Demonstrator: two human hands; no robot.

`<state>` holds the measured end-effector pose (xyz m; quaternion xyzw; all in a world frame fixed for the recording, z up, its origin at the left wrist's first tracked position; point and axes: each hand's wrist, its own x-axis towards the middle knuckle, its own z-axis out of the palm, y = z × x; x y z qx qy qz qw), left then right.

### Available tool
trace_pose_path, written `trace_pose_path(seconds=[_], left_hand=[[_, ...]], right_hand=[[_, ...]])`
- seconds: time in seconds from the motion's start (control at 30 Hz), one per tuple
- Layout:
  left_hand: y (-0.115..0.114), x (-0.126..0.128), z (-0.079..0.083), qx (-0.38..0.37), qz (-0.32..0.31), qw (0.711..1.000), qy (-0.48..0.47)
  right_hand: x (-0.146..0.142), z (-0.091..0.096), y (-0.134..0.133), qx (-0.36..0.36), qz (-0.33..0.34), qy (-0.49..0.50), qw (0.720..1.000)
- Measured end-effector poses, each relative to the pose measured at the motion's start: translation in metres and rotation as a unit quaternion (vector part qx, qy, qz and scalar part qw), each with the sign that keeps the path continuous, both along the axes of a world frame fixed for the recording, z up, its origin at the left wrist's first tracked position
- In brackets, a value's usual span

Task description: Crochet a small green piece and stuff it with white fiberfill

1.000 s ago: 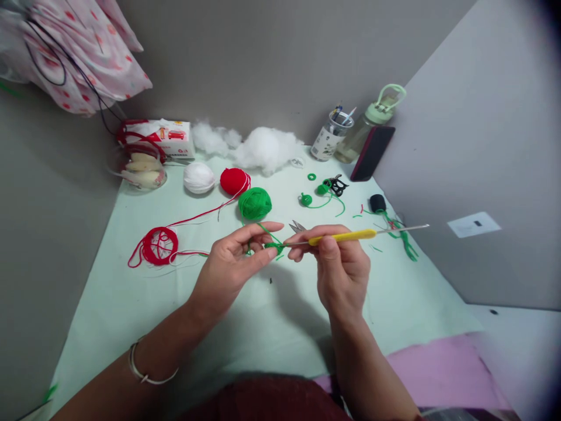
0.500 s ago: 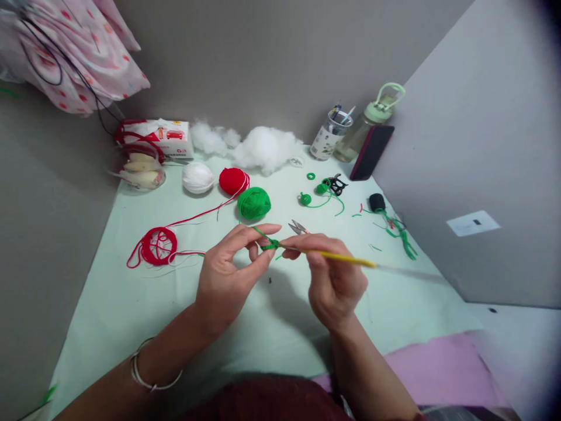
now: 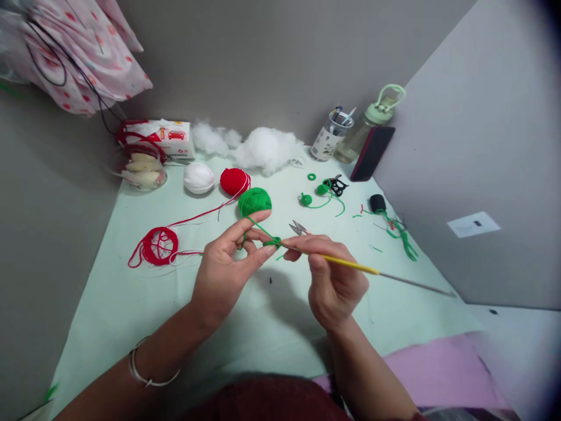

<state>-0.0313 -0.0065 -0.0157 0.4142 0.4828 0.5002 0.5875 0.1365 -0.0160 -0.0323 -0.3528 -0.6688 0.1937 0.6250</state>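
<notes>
Between thumb and fingers, my left hand [image 3: 230, 263] pinches a small piece of green crochet [image 3: 272, 241]. Green yarn runs over its raised index finger from the green yarn ball [image 3: 255, 200] just behind. My right hand [image 3: 335, 275] is closed around the yellow grip of a crochet hook [image 3: 350, 264], whose tip meets the crochet piece and whose metal back end points right. Small scissors [image 3: 300, 228] lie behind my right fingers, their handles partly hidden.
A red ball [image 3: 235, 182], a white ball [image 3: 198, 178] and a loose red yarn coil [image 3: 160, 246] lie left. White stuffing [image 3: 268, 149] sits at the back. Small green crocheted pieces [image 3: 306, 200], a phone [image 3: 373, 154], a bottle [image 3: 363, 131] and a pen cup [image 3: 332, 135] stand or lie right.
My left index finger has dipped slightly and the yarn over it has shifted. The hook's back end has tilted a little downward; both hands keep their hold.
</notes>
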Motion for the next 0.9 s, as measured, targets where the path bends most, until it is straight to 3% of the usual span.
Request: trace_pose_path(seconds=[0.1, 0.2, 0.3, 0.37, 0.5, 0.63, 0.8, 0.9], left_hand=[[0.001, 0.002, -0.002, -0.019, -0.005, 0.999, -0.043], [0.001, 0.005, -0.003, -0.057, -0.034, 0.988, -0.136], [0.001, 0.005, -0.001, -0.107, -0.057, 0.971, -0.207], [0.002, 0.003, 0.000, -0.141, -0.078, 0.957, -0.240], [0.005, -0.004, 0.004, -0.135, -0.076, 0.953, -0.260], [0.008, -0.005, 0.007, -0.097, -0.059, 0.966, -0.234], [0.007, -0.005, 0.008, -0.054, -0.030, 0.983, -0.173], [0.003, -0.004, 0.005, -0.043, -0.048, 0.986, -0.153]], right_hand=[[0.002, -0.006, -0.004, 0.045, -0.007, -0.100, 0.994], [0.003, -0.010, -0.009, 0.085, -0.066, -0.207, 0.972], [0.001, -0.010, -0.011, 0.114, -0.097, -0.250, 0.957], [0.000, -0.008, -0.010, 0.105, -0.086, -0.218, 0.966], [0.000, 0.001, -0.004, 0.015, -0.034, -0.030, 0.999], [0.002, 0.006, 0.001, -0.115, 0.014, 0.124, 0.986], [0.003, 0.006, 0.003, -0.155, 0.023, 0.171, 0.973], [0.002, 0.005, 0.005, -0.163, 0.056, 0.163, 0.971]])
